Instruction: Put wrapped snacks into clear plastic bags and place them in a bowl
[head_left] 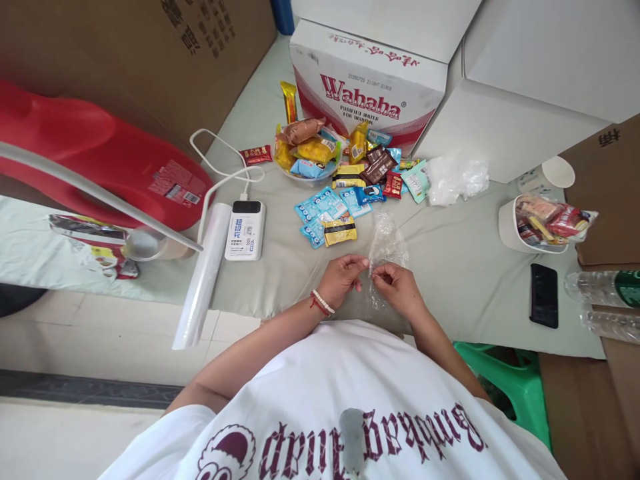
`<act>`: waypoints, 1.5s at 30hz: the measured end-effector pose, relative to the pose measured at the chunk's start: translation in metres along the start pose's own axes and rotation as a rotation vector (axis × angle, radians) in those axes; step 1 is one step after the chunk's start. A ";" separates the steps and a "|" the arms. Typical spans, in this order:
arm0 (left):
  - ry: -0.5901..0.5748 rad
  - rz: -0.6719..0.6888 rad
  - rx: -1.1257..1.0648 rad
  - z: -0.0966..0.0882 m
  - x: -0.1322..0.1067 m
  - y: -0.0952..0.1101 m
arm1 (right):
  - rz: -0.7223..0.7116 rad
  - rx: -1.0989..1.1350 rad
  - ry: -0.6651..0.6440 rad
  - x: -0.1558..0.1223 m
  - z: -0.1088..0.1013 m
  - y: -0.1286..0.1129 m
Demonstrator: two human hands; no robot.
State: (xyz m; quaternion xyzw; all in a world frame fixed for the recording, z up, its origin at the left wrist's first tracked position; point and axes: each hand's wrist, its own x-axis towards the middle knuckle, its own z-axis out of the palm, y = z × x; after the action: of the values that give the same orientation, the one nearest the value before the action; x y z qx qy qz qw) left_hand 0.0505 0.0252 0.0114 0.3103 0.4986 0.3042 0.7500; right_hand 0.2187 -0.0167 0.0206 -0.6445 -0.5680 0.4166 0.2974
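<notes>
My left hand point(341, 278) and my right hand point(397, 287) are close together over the near edge of the grey-green cloth point(450, 253). Both pinch the mouth of a small clear plastic bag point(385, 245), which stands up between them. My left wrist wears a red and white bracelet. Just beyond the bag lie blue snack packets point(320, 207) and a yellow-black packet point(340, 231). Farther back sits a bowl point(310, 157) heaped with wrapped snacks, with more wrappers scattered beside it.
A white power bank point(245, 229) with a cable and a roll of clear film point(203, 277) lie at left, near a red jug point(100, 153). A Wahaha carton point(367, 77) stands behind. At right are a white cup of snacks point(535, 223), a black phone point(544, 295), bottles and a green stool point(515, 380).
</notes>
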 end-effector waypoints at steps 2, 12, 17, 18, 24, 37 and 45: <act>-0.014 0.039 0.067 -0.001 -0.003 -0.001 | 0.011 0.026 -0.008 0.000 0.002 -0.001; 0.043 0.118 -0.014 -0.035 0.001 0.001 | 0.224 0.324 0.122 -0.010 -0.041 0.011; 0.032 0.091 -0.143 -0.049 -0.007 -0.001 | 0.287 0.184 0.057 -0.025 -0.081 0.035; 0.023 0.094 -0.128 -0.048 -0.009 -0.002 | 0.279 0.126 0.024 -0.026 -0.088 0.037; -0.047 0.200 0.058 -0.038 -0.015 0.000 | 0.021 -0.148 0.055 -0.008 -0.097 0.017; 0.189 0.691 0.871 -0.023 -0.029 0.010 | -0.193 -0.453 -0.052 0.017 -0.009 -0.019; 0.187 0.531 0.582 -0.035 -0.009 0.008 | -0.004 0.082 0.020 0.013 -0.037 -0.007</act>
State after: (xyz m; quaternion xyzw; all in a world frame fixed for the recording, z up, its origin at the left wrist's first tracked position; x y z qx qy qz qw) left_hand 0.0142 0.0295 0.0120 0.5988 0.5323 0.3605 0.4776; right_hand 0.2483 0.0005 0.0413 -0.6348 -0.5485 0.4326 0.3302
